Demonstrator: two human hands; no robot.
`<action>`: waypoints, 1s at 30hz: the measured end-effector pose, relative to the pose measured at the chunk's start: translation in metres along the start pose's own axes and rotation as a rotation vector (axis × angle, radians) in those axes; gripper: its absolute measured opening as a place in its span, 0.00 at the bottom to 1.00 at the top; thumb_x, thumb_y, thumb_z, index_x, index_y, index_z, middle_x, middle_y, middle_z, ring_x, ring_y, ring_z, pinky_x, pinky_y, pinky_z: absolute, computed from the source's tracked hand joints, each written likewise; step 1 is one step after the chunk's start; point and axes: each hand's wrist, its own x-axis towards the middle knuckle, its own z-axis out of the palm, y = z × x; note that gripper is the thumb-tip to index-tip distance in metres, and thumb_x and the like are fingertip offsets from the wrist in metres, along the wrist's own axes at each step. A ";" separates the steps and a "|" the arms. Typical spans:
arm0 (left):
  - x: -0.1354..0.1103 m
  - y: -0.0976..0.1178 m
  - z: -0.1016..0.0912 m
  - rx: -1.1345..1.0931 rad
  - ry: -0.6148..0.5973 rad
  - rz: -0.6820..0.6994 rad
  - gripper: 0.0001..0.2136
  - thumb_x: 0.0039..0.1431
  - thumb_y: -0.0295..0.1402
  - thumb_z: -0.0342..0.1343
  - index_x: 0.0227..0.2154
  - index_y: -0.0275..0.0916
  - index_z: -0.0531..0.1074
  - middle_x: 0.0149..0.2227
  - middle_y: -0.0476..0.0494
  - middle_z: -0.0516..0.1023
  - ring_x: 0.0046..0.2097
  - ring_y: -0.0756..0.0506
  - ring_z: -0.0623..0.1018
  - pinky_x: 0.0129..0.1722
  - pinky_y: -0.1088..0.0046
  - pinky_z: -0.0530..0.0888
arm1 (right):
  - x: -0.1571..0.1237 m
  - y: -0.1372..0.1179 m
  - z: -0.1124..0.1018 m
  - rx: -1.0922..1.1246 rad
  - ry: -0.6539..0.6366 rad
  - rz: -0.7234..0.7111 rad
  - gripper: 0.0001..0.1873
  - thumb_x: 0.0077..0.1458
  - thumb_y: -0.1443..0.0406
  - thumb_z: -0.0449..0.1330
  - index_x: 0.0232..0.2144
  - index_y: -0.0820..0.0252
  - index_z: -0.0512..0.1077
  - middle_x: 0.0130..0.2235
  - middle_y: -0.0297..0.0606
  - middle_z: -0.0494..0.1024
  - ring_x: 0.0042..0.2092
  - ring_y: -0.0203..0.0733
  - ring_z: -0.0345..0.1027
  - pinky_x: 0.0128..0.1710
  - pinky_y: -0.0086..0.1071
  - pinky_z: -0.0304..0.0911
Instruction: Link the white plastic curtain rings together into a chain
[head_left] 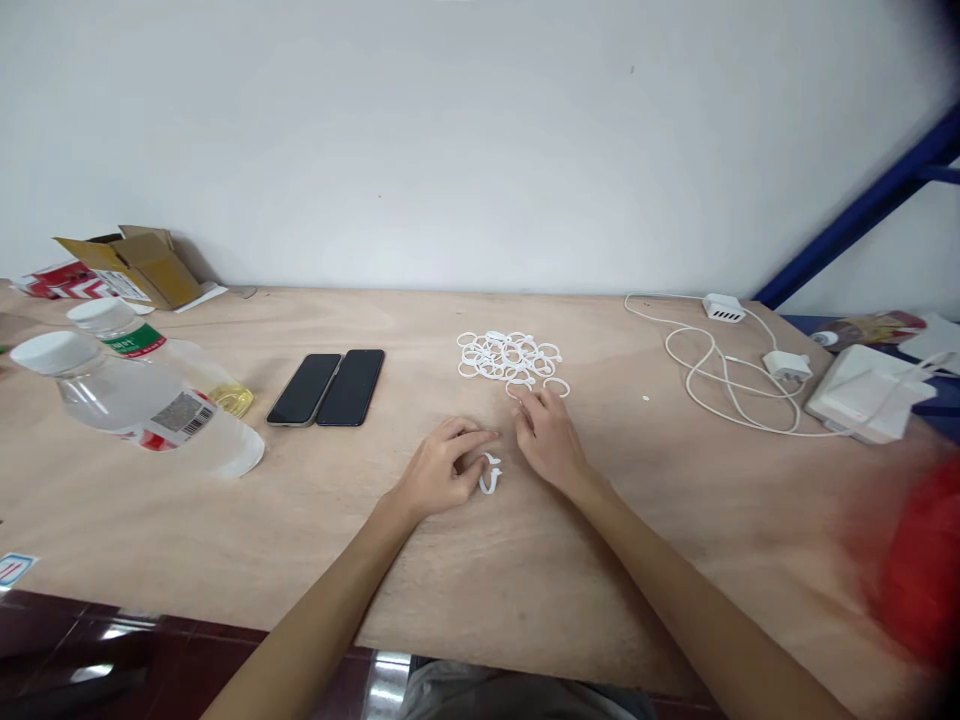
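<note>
A pile of thin white plastic rings (506,355) with small tabs lies on the wooden table, in front of me. My right hand (551,440) reaches to the near edge of this pile. Its fingertips touch a white ring (517,388), thumb and fingers apart, while another loose ring (556,387) lies just beyond. To its left, my left hand (446,467) rests on the table with thumb and index finger spread. Beside its thumb is a white ring piece (489,483), with a smaller white bit above it, partly hidden by the hand.
Two phones (350,388) lie left of the pile. Further left stand two plastic bottles (187,420) and an opened cardboard box (154,270). A white cable (712,365) with chargers (724,307) spreads on the right. A blurred red object (922,570) is at the right edge.
</note>
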 end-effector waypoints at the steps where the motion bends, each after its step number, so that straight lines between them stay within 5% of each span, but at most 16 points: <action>1: 0.000 0.000 0.000 -0.026 -0.003 0.003 0.21 0.49 0.21 0.52 0.47 0.39 0.73 0.45 0.40 0.74 0.43 0.44 0.75 0.41 0.68 0.74 | 0.007 0.007 0.000 -0.098 -0.011 -0.019 0.18 0.57 0.67 0.50 0.47 0.61 0.72 0.41 0.48 0.71 0.44 0.50 0.63 0.47 0.43 0.61; 5: 0.002 -0.003 -0.001 -0.114 0.086 -0.011 0.25 0.43 0.17 0.48 0.45 0.39 0.74 0.46 0.41 0.75 0.48 0.43 0.75 0.48 0.64 0.73 | 0.015 0.016 -0.003 -0.208 -0.071 -0.041 0.15 0.57 0.68 0.51 0.43 0.61 0.74 0.38 0.47 0.70 0.44 0.50 0.62 0.46 0.43 0.61; 10: 0.003 -0.002 0.001 -0.022 0.229 -0.018 0.18 0.55 0.25 0.53 0.49 0.38 0.70 0.47 0.38 0.75 0.45 0.44 0.76 0.46 0.64 0.75 | -0.006 -0.017 -0.007 0.182 -0.158 0.048 0.13 0.56 0.57 0.56 0.31 0.59 0.76 0.33 0.40 0.71 0.35 0.42 0.64 0.39 0.37 0.62; 16: 0.002 0.000 0.003 0.080 0.237 0.117 0.08 0.62 0.28 0.51 0.32 0.36 0.75 0.31 0.42 0.79 0.33 0.47 0.77 0.36 0.70 0.75 | -0.024 -0.042 -0.006 0.594 -0.257 0.255 0.19 0.54 0.51 0.57 0.31 0.61 0.75 0.28 0.36 0.75 0.31 0.39 0.65 0.31 0.32 0.60; 25: -0.001 -0.005 0.005 0.281 0.146 0.189 0.08 0.62 0.26 0.49 0.32 0.35 0.74 0.31 0.41 0.79 0.34 0.46 0.77 0.37 0.68 0.74 | -0.032 -0.041 -0.011 0.567 -0.276 0.361 0.16 0.52 0.55 0.58 0.22 0.61 0.72 0.25 0.36 0.74 0.29 0.38 0.64 0.31 0.33 0.58; 30: 0.000 -0.003 0.007 0.214 0.239 0.221 0.09 0.61 0.25 0.48 0.33 0.35 0.74 0.29 0.42 0.78 0.31 0.48 0.76 0.33 0.72 0.74 | -0.036 -0.049 -0.007 0.760 -0.238 0.306 0.15 0.52 0.56 0.57 0.21 0.60 0.68 0.22 0.31 0.67 0.26 0.34 0.58 0.28 0.30 0.54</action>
